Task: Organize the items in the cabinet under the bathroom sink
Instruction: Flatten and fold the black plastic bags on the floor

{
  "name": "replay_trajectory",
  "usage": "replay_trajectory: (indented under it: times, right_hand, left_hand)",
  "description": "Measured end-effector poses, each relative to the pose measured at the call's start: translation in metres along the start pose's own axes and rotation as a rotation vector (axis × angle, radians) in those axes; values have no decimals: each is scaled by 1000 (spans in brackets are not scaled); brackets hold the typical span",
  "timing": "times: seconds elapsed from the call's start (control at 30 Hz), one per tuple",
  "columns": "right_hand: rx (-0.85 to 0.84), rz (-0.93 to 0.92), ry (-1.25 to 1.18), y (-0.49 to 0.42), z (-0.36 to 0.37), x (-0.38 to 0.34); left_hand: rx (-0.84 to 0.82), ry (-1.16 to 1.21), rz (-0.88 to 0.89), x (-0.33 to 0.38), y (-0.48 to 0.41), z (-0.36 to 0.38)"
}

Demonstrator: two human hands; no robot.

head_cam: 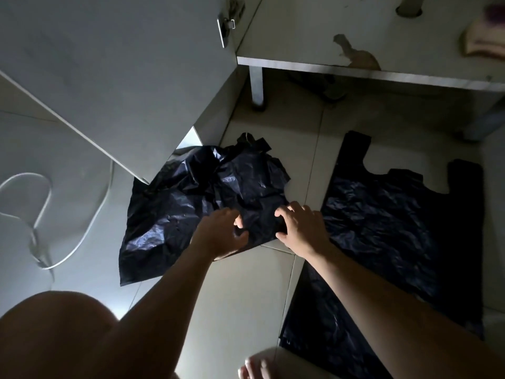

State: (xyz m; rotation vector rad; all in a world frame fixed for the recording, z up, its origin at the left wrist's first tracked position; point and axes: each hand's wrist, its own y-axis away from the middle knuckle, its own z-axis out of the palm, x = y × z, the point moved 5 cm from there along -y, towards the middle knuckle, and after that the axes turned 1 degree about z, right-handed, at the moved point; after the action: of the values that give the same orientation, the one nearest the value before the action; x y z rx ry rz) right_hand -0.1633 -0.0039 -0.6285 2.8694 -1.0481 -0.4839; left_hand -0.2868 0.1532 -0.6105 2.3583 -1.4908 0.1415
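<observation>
Both left hand (220,235) and right hand (302,228) grip the crumpled bag (218,184) between them.

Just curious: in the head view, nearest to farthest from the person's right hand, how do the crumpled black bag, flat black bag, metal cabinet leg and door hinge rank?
1. crumpled black bag, in the right hand
2. flat black bag, just right of it
3. metal cabinet leg, beyond, upper middle
4. door hinge, top, farthest

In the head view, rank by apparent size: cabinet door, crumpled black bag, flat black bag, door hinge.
1. cabinet door, nearer the camera
2. flat black bag, partly hidden
3. crumpled black bag
4. door hinge
</observation>
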Motion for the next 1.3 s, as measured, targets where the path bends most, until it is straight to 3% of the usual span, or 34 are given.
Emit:
replay_trajectory:
  times: [0.1,0.3,0.63,0.7,0.8,0.87,0.97,1.1,1.3]
  right_hand:
    - [-79,35,9,2,5,5]
    - [-48,67,-42,11,10,26]
    - [-140,96,-52,15,16,26]
    - [-176,100,-85,13,18,28]
    - [-216,125,-122,10,17,29]
    - [-148,151,-105,10,9,26]
    - [141,130,-49,4,-19,9]
    - [362,52,-165,-22,-61,-21]
    - [675,94,-333,-62,-149,-42]
  left_hand:
    - [-263,-146,-54,4,4,31]
    - [50,-27,-12,-1,9,50]
    - [-175,255,-180,-21,-2,29]
    - [-150,298,-211,-23,-1,25]
    - [38,310,-261,-21,2,5]
    - [165,283,-224,-13,5,-13]
    - [293,199,-120,3,4,-51]
    - [483,85,-3,22,-4,-105]
    - [671,142,97,33,-6,-178]
